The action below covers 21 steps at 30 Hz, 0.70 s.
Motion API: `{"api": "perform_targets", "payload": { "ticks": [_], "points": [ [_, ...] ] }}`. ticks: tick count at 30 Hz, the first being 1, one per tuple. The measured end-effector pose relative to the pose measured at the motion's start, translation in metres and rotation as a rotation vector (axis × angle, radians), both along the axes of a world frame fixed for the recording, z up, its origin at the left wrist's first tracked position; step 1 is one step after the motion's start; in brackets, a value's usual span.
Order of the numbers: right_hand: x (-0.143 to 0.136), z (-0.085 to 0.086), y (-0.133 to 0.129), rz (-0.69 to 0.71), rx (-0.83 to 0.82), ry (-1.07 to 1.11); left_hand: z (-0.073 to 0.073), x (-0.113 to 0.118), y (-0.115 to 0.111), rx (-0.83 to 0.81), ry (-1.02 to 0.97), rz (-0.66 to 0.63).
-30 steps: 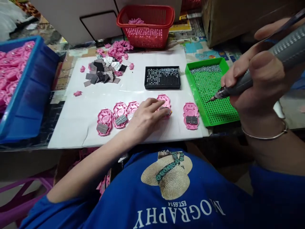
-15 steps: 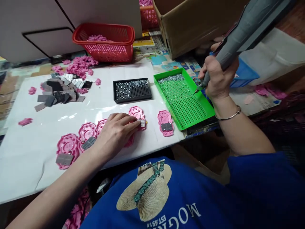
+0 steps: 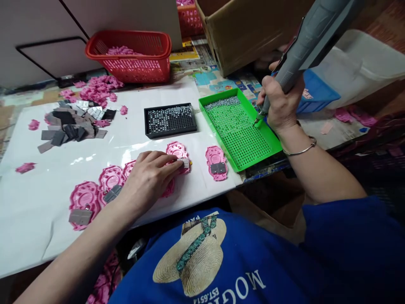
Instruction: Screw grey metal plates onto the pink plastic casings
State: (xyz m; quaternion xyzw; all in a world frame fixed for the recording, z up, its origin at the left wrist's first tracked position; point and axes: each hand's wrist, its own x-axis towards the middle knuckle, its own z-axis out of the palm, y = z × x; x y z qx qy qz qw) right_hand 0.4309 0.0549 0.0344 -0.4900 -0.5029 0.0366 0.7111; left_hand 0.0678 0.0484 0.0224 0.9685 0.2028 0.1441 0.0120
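Observation:
My left hand (image 3: 152, 175) is closed at the fingertips on a pink plastic casing (image 3: 177, 148), pressing by a small light plate (image 3: 185, 163) at its lower end. Under and beside that arm lie more pink casings (image 3: 85, 195) in a row, some bearing grey plates (image 3: 80, 216). My right hand (image 3: 281, 103) grips a grey electric screwdriver (image 3: 292, 63), held slanted with its bit over the right part of a green perforated tray (image 3: 249, 145) of small screws. A separate pink casing (image 3: 216, 155) with a dark plate lies left of the tray.
A black perforated tray (image 3: 171, 120) of screws sits mid-table. Behind and left are loose grey plates (image 3: 68, 124), pink parts (image 3: 101, 88) and a red basket (image 3: 128, 67). A cardboard box (image 3: 240, 38) stands at the back, a blue bin (image 3: 319, 95) at right.
The view has shifted slightly, so the table things sit a little further left. The screwdriver stays over the green tray, and my left hand stays on the same casing.

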Motion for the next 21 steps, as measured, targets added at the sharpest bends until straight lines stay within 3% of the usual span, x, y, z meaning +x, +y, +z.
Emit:
{"api": "perform_targets", "payload": {
  "ticks": [7, 11, 21],
  "points": [
    [-0.002, 0.0, -0.004, 0.002, -0.026, -0.071, 0.002, 0.002, 0.0, 0.041, 0.013, 0.0],
    [0.0, -0.002, 0.002, -0.031, 0.139, 0.005, 0.003, 0.004, -0.002, 0.049, 0.025, 0.003],
    [-0.01, 0.01, -0.003, 0.201, 0.338, -0.001, -0.002, 0.003, -0.006, -0.032, 0.027, -0.016]
  ]
}}
